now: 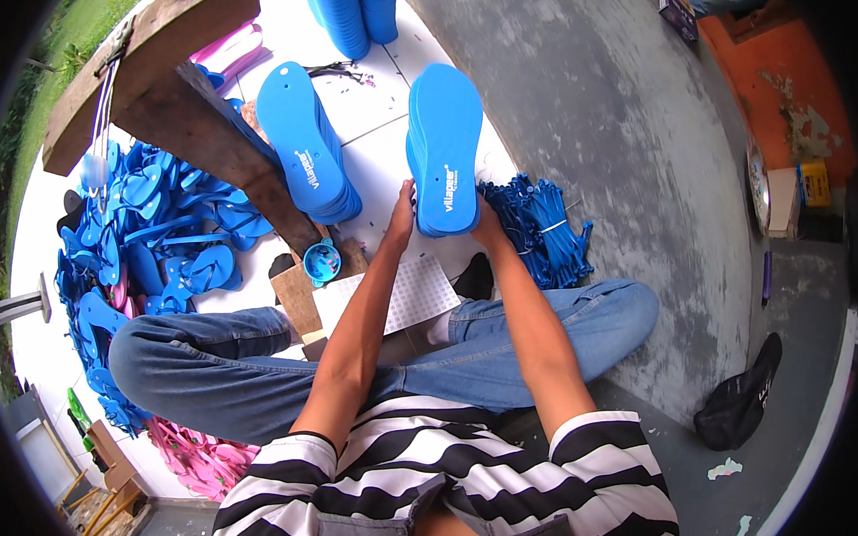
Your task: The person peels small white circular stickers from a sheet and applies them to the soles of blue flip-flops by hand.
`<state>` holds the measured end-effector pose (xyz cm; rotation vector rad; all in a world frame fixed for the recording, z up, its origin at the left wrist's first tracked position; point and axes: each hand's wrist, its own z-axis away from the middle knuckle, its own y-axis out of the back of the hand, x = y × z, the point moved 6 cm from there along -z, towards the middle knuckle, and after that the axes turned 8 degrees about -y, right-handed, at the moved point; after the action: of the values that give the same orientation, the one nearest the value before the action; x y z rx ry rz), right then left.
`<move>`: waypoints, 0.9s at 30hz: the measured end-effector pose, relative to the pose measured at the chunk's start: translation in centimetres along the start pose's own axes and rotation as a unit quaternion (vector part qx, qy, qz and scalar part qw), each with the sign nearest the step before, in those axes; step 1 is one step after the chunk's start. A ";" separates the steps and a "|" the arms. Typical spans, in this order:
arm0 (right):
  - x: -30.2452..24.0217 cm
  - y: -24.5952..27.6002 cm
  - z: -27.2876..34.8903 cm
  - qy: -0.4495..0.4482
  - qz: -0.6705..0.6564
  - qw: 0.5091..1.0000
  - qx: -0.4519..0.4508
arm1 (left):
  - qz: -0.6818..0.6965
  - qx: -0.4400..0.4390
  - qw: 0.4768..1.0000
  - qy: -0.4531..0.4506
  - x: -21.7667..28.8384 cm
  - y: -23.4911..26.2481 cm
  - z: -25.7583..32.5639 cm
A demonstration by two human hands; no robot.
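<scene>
Between my two hands is a stack of blue flip-flop soles (446, 140), its toe ends pointing away from me. My left hand (404, 217) grips the heel end from the left side, and my right hand (487, 225) grips it from the right, its fingers partly hidden by the stack. A second stack of blue soles (302, 150) stands just left of it. Beside my right hand lies a bundle of blue flip-flop straps (546, 228). Below my wrists is a white patterned sheet (420, 292), close to a small blue cup (322, 262) with small bits inside.
A wooden stand (211, 124) rises at the left, with a large pile of blue flip-flops (154, 230) behind it. Pink straps (199, 456) lie near my left knee. More blue soles (354, 20) stand at the far side. A grey concrete ledge (584, 121) runs along the right.
</scene>
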<state>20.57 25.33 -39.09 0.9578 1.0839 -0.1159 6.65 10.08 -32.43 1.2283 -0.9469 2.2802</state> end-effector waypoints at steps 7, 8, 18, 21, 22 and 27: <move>-6.1 -2.3 0.8 -0.165 -0.210 0.947 -0.177 | -0.038 -0.050 0.997 -0.053 1.2 1.4 -1.1; -6.0 -1.7 1.0 -0.170 -0.213 0.945 -0.181 | -0.057 -0.062 0.994 -0.074 1.3 0.7 -1.4; -4.8 0.6 3.5 -0.214 -0.201 0.923 -0.246 | -0.009 -0.074 0.997 -0.035 -0.8 -3.1 1.5; -4.6 1.1 3.7 -0.214 -0.181 0.922 -0.268 | 0.006 -0.108 0.994 -0.028 -1.8 -3.3 2.0; -5.0 1.2 3.7 -0.208 -0.165 0.923 -0.280 | 0.015 -0.124 0.992 -0.029 -2.3 -3.1 1.9; -7.8 1.9 2.1 -0.078 0.074 0.926 -0.363 | -0.146 -0.071 0.986 -0.036 -2.0 -0.2 2.9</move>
<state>19.05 22.26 -31.58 0.3448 0.8023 0.3146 9.50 8.11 -32.89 1.3000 -0.8731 1.9207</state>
